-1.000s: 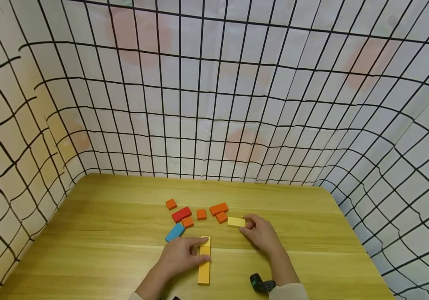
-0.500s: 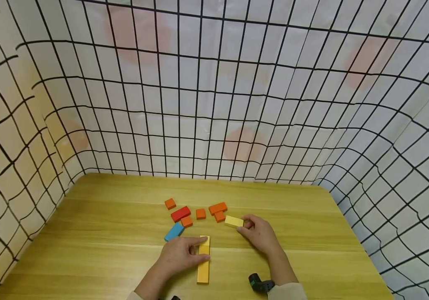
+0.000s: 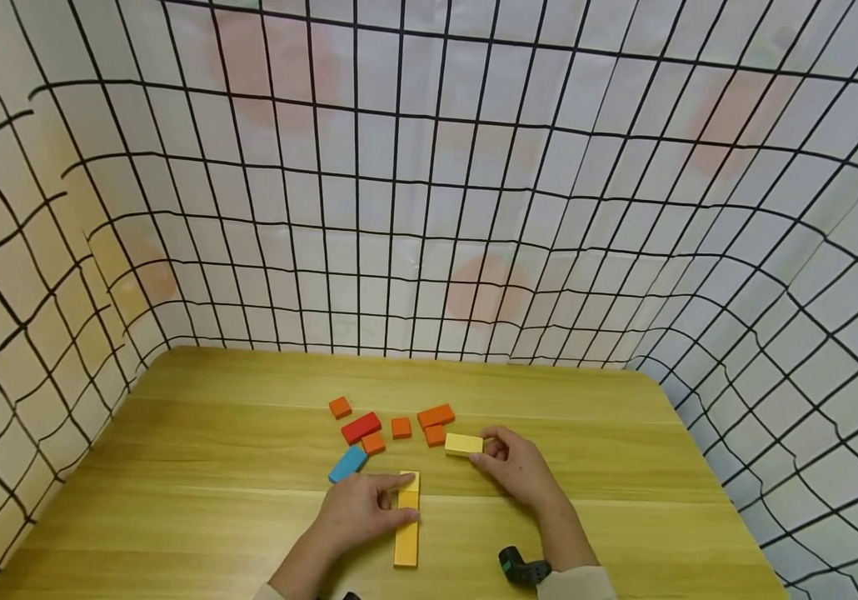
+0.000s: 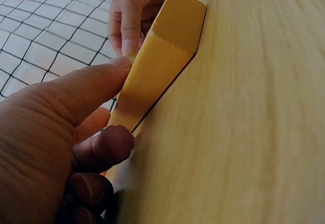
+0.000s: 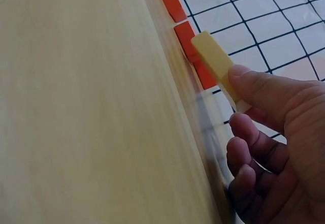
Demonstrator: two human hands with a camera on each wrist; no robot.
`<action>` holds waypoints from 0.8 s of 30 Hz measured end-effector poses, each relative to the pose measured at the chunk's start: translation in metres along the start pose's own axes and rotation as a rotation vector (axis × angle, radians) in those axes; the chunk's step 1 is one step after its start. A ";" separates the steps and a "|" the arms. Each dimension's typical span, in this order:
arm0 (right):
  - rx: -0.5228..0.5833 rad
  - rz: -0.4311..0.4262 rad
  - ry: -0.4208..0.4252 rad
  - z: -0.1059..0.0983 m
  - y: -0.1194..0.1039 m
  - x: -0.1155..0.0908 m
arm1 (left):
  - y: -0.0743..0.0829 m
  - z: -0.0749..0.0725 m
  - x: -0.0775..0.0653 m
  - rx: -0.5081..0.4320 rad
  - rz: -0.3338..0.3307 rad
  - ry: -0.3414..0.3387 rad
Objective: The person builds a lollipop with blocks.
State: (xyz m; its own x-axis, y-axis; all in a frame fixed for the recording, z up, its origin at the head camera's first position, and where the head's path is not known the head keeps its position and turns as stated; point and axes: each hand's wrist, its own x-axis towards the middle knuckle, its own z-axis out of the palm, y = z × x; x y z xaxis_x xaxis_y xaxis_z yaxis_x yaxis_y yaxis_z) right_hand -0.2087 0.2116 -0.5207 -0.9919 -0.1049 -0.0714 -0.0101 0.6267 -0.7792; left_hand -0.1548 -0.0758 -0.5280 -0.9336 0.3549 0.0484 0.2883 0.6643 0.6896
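Observation:
My left hand (image 3: 357, 510) holds a row of yellow blocks lying end to end on the table, index fingertip at the far end and thumb farther down. The long yellow block (image 3: 406, 546) forms the near part, and a shorter yellow block (image 3: 410, 483) sits at its far end. Between thumb and fingers of my right hand (image 3: 519, 471) is a pale yellow block (image 3: 462, 445), gripped by its right end. In the right wrist view this pale block (image 5: 210, 56) is seen tilted in front of orange blocks. An orange block (image 3: 435, 435) lies just left of it.
A longer orange block (image 3: 436, 416), small orange blocks (image 3: 401, 428), a red block (image 3: 361, 428) and a blue block (image 3: 348, 463) lie beyond the left hand. Black grid mesh (image 3: 414, 250) over white sheeting encloses the wooden table (image 3: 586, 417) at the back and sides.
The right hand and its pale yellow block have shifted slightly left. The small orange block beside it has also moved a little left. The left hand keeps its place on the row.

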 end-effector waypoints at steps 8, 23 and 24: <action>0.018 -0.040 -0.006 0.002 -0.010 -0.002 | 0.000 0.000 0.000 0.002 -0.004 0.003; 0.006 -0.134 -0.123 0.026 -0.035 -0.008 | 0.000 0.001 0.000 -0.014 0.004 0.004; 0.000 -0.140 -0.129 0.029 -0.035 -0.008 | 0.000 0.002 0.000 -0.013 0.007 0.006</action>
State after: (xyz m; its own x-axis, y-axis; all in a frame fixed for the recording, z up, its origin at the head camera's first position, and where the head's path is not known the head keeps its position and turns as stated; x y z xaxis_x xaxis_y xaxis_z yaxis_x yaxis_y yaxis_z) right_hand -0.1969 0.1680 -0.5105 -0.9564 -0.2891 -0.0417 -0.1467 0.5991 -0.7871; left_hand -0.1548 -0.0748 -0.5294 -0.9328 0.3556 0.0582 0.2924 0.6528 0.6989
